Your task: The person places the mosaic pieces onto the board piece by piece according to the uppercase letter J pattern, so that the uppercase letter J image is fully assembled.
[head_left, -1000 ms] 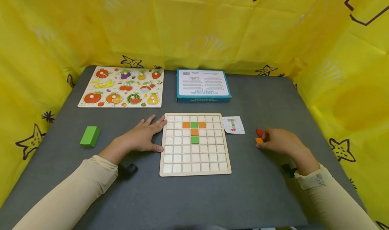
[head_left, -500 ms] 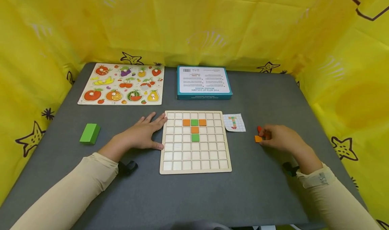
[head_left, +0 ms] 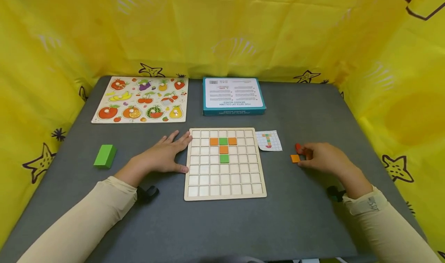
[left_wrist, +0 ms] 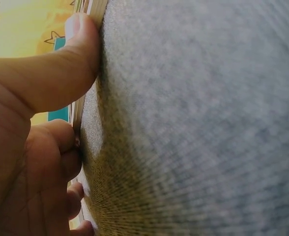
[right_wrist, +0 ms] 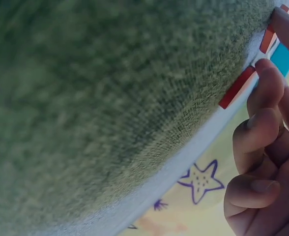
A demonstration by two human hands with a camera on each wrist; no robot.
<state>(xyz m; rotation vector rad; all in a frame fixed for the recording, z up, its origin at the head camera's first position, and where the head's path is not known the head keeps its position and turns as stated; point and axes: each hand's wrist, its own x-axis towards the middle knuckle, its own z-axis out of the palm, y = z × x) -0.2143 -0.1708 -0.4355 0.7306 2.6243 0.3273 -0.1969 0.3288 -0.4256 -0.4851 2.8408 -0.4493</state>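
Note:
A square wooden grid board (head_left: 224,198) lies in front of me. It carries orange tiles (head_left: 224,150) and green tiles (head_left: 224,159) in a T shape. My left hand (head_left: 163,153) rests against the board's left edge, fingers spread and thumb lower down. On the right, my right hand (head_left: 323,157) bends its fingers low over small loose pieces. An orange square tile (head_left: 295,158) lies beside its thumb tip. Just ahead of the index finger is a red piece (right_wrist: 238,88), flat on the table in the right wrist view. Nothing shows pinched between thumb and finger.
A small paper card (head_left: 269,140) with a coloured grid drawing touches the board's right side. Behind are a fruit peg puzzle (head_left: 139,95) and a teal box (head_left: 234,95). At left stands a green block (head_left: 105,156). Yellow cloth (head_left: 222,31) encloses the table.
My right hand has shifted slightly right, away from the orange tile, which now shows more fully. The red piece shows a little more too. My left hand stays at the board's edge.

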